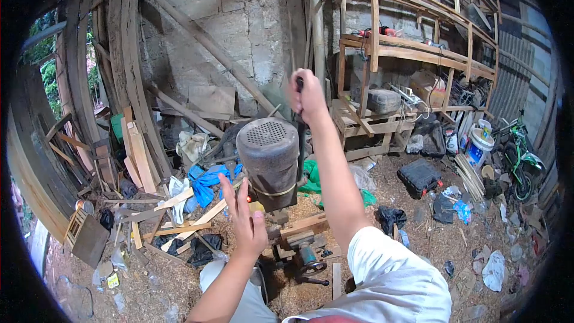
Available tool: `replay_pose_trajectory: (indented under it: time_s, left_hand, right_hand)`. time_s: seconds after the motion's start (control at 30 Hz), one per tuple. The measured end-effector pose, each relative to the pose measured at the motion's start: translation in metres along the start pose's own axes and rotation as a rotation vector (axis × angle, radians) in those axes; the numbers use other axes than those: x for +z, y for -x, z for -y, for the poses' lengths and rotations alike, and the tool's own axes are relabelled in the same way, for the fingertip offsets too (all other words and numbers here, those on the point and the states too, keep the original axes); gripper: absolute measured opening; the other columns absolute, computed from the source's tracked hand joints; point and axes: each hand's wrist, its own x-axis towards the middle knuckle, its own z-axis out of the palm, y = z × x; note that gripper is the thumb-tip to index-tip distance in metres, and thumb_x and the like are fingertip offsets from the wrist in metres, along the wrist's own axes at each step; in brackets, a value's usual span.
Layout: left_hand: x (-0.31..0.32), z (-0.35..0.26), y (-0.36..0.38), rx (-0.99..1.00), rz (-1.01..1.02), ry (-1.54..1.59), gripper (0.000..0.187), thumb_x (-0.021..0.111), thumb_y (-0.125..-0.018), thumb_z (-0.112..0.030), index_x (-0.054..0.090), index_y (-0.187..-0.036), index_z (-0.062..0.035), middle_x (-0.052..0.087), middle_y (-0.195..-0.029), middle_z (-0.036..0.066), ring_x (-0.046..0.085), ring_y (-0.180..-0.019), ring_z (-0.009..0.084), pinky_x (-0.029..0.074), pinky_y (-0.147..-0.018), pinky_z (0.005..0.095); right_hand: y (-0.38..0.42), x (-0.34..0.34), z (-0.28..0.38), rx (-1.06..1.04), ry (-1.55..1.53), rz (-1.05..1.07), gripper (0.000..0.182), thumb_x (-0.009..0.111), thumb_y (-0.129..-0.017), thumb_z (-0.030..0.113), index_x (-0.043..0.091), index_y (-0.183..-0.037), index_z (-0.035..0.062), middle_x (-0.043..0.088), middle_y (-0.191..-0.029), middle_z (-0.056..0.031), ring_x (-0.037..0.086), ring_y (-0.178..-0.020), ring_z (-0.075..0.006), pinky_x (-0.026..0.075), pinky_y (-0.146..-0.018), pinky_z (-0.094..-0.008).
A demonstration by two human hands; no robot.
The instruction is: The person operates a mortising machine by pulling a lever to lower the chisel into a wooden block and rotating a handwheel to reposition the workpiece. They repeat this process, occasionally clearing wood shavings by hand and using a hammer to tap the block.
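Directly ahead stands a machine with a large grey cylindrical motor housing (pixel 269 155), vented on top; its shape suggests a drill press. At the far right of the housing, my right hand (pixel 309 97) is closed around a dark lever handle (pixel 299 84), arm stretched forward. My left hand (pixel 245 221) is raised by the housing's lower left side, fingers spread and holding nothing. Below the housing, a wooden block (pixel 305 226) lies near a blue-green vise (pixel 307 255) with a handwheel (pixel 312 273). The housing hides the machine's lower parts.
Sawdust and litter cover the floor. Wood offcuts (pixel 179 227) and a blue plastic bag (pixel 212 182) lie on the left. To the right are a wooden workbench (pixel 371 128), a black tool case (pixel 420 176), a white bucket (pixel 478 146) and a green motorbike (pixel 523 161).
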Motion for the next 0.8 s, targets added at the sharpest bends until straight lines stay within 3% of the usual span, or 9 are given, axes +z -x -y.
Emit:
replay_pose_trajectory:
  time_s: [0.13,0.2,0.27,0.3,0.43,0.5,0.73,0.8]
  left_hand:
    - [0.002,0.001,0.000,0.016,0.018,0.019,0.063,0.036,-0.110,-0.039,0.036,-0.160,-0.0013,0.009,-0.172,0.028,0.011,-0.160,0.0435,0.011,-0.127,0.0540]
    - [0.003,-0.001,0.003,-0.002,0.046,0.029,0.064,0.037,-0.109,-0.039,0.036,-0.160,-0.0009,0.011,-0.172,0.029,0.011,-0.160,0.0442,0.011,-0.127,0.0548]
    - [0.004,-0.004,0.005,0.074,0.104,-0.019,0.063,0.038,-0.109,-0.038,0.036,-0.160,-0.0006,0.013,-0.172,0.028,0.011,-0.160,0.0456,0.011,-0.127,0.0560]
    - [0.005,-0.008,0.007,0.074,0.112,0.002,0.063,0.040,-0.107,-0.038,0.041,-0.157,0.0002,0.021,-0.170,0.028,0.014,-0.159,0.0468,0.012,-0.127,0.0572]
    - [0.003,-0.018,0.000,0.194,0.144,0.043,0.059,0.046,-0.105,-0.040,0.052,-0.147,0.0005,0.036,-0.164,0.028,0.021,-0.157,0.0472,0.015,-0.126,0.0578]
    - [0.003,-0.021,-0.012,0.224,0.146,0.041,0.058,0.047,-0.105,-0.040,0.053,-0.146,0.0000,0.037,-0.164,0.028,0.022,-0.157,0.0471,0.015,-0.126,0.0578]
    - [0.003,-0.028,-0.063,0.359,0.222,0.047,0.053,0.049,-0.105,-0.040,0.060,-0.139,-0.0016,0.048,-0.157,0.025,0.034,-0.152,0.0479,0.023,-0.124,0.0572]
    - [0.009,-0.023,-0.067,0.428,0.235,-0.019,0.054,0.055,-0.101,-0.040,0.059,-0.142,-0.0048,0.048,-0.158,0.022,0.036,-0.151,0.0462,0.026,-0.123,0.0585]
  right_hand:
    - [0.071,-0.008,0.010,-0.139,-0.081,0.131,0.044,0.038,-0.105,0.035,0.043,-0.069,0.0098,0.037,-0.050,-0.0002,0.034,-0.039,-0.0123,0.028,-0.038,-0.0286]
    - [0.069,-0.017,0.018,-0.010,-0.075,0.240,0.043,0.040,-0.101,0.036,0.043,-0.068,0.0094,0.040,-0.054,-0.0025,0.040,-0.047,-0.0167,0.036,-0.048,-0.0322]
    - [0.061,-0.018,0.019,-0.017,-0.112,0.362,0.042,0.041,-0.100,0.037,0.044,-0.069,0.0086,0.046,-0.060,-0.0053,0.047,-0.055,-0.0197,0.041,-0.056,-0.0352]
    - [0.070,-0.007,0.030,0.106,-0.113,0.249,0.041,0.041,-0.098,0.037,0.045,-0.070,0.0076,0.049,-0.065,-0.0071,0.049,-0.062,-0.0212,0.042,-0.061,-0.0370]
    - [0.072,-0.016,0.025,0.107,-0.064,0.278,0.041,0.041,-0.098,0.035,0.046,-0.069,0.0072,0.045,-0.057,-0.0043,0.044,-0.049,-0.0170,0.040,-0.052,-0.0327]
    - [0.074,-0.014,0.015,-0.065,-0.073,0.164,0.041,0.040,-0.102,0.029,0.051,-0.070,0.0049,0.046,-0.056,-0.0032,0.040,-0.044,-0.0121,0.031,-0.043,-0.0296]
    - [0.083,-0.003,0.013,-0.222,-0.012,0.027,0.043,0.038,-0.106,0.029,0.050,-0.074,0.0036,0.044,-0.056,-0.0028,0.037,-0.043,-0.0101,0.028,-0.042,-0.0280]
    - [0.087,-0.004,0.011,-0.229,-0.012,0.025,0.042,0.039,-0.106,0.029,0.050,-0.074,0.0033,0.045,-0.057,-0.0028,0.037,-0.044,-0.0098,0.029,-0.042,-0.0275]
